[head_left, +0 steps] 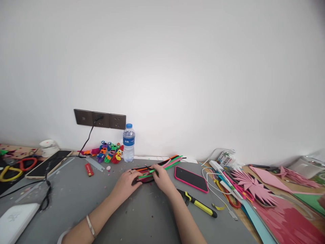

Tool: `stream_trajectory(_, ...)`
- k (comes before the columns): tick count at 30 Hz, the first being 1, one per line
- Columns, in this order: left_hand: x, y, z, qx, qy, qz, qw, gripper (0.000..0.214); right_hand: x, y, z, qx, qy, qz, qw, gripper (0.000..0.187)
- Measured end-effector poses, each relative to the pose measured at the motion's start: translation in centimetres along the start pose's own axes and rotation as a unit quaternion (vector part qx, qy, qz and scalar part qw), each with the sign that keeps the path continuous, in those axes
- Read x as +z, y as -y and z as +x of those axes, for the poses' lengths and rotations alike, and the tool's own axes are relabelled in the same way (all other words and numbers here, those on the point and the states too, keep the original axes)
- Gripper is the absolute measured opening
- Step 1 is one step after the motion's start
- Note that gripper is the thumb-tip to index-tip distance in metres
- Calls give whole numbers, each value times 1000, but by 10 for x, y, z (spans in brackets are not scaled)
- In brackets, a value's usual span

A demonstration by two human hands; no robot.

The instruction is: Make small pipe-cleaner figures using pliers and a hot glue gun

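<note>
A bundle of pipe cleaners [170, 164] in green, pink, orange and black lies on the grey mat. Around its left end curl the fingers of my left hand [127, 184], thumb toward the front. My right hand [162, 179] grips the same bundle near its middle, and the stems stick out past it to the upper right. Both hands partly hide the stems between them. Behind my left hand stands a water bottle [129, 149] with a blue cap. A phone in a pink case [191, 179] and yellow-black pliers [200, 206] lie to the right of my right hand.
Several small pipe-cleaner figures [110, 152] sit left of the bottle, near a red battery [88, 169]. A white cable [213, 184] crosses the right side beside pink papers [264, 186]. At the left are another phone [49, 165], scissors [11, 173] and a white box [19, 217].
</note>
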State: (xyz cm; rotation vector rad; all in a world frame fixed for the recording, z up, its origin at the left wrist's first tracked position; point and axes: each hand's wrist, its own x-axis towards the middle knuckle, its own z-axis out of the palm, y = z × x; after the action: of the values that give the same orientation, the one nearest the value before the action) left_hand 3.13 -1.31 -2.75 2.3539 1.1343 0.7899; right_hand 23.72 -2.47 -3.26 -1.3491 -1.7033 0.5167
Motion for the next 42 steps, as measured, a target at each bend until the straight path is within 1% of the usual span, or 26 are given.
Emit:
stream_trajectory(3,1,2,2,-9,-8,-20,1000,17,-3,3,-2,-14,24,-9,1000,23)
stream_trajectory(6,3,6,4,-12,-17,-23,1000,20,-6,8,-4,-27,60,-35,997,21)
stream_trajectory(8,3,9,5,-9,-24,-29,999,22,-5,9,-4,-30,69,-63,995,23)
stream_trajectory(12,0,9,6,-25,-32,-48,998,20,-1,6,-3,-35,42,-105,993,24)
stream_trajectory(17,-8,3,6,-68,-31,-99,992,23,-2,-2,-1,-18,3,-101,995,23)
stream_trajectory(19,-12,3,5,-80,-46,-120,988,24,-3,-5,-1,-11,-6,-101,995,23)
stream_trajectory(23,-17,5,6,-75,-90,-146,982,26,-4,-9,-1,-3,-14,-107,994,21)
stream_trajectory(25,-21,6,8,-84,-112,-182,973,27,-6,-12,-2,3,-20,-111,994,21)
stream_trajectory(28,-31,8,12,-104,-155,-270,944,32,-9,-16,-1,14,-29,-119,992,21)
stream_trajectory(30,-42,11,13,-123,-202,-312,920,37,-11,-18,-1,21,-35,-125,991,20)
stream_trajectory(32,-58,17,13,-154,-253,-339,893,39,-12,-21,0,27,-42,-130,990,20)
stream_trajectory(34,-76,26,12,-168,-327,-383,847,40,-12,-23,0,33,-50,-134,989,19)
stream_trajectory(35,-86,32,12,-162,-359,-417,819,38,-12,-23,0,36,-55,-136,989,19)
stream_trajectory(37,-103,42,10,-152,-394,-490,763,28,-12,-25,0,44,-65,-138,987,18)
stream_trajectory(38,-110,46,9,-149,-400,-523,738,24,-12,-25,0,48,-70,-139,987,17)
stream_trajectory(40,-119,48,8,-132,-377,-586,705,21,-12,-27,1,56,-80,-139,985,15)
stream_trajectory(41,-120,47,7,-132,-349,-610,700,21,-12,-27,1,59,-84,-139,985,14)
stream_trajectory(42,-120,44,5,-140,-307,-623,705,21,-12,-28,1,63,-88,-138,985,13)
